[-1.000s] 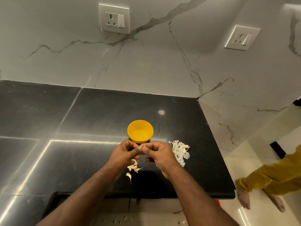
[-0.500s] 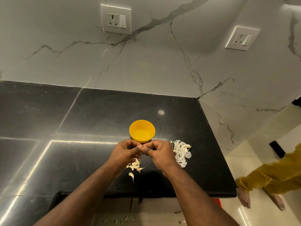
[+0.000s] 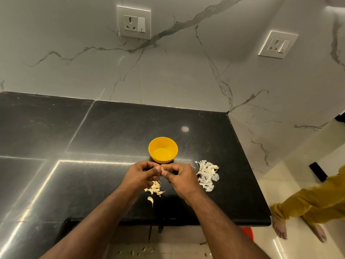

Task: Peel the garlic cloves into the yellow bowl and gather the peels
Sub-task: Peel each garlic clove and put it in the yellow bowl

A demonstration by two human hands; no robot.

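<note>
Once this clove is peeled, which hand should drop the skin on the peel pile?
Right, probably. The peel pile lies just right of the right hand, while the left hand would have to cross over. Both hands pinch the clove near the yellow bowl, so the left could drop the clove in.

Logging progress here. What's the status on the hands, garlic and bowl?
Left hand and right hand both pinching one garlic clove. Yellow bowl looks empty. Unpeeled cloves under hands, peel pile to the right. Nothing blocking.
</note>
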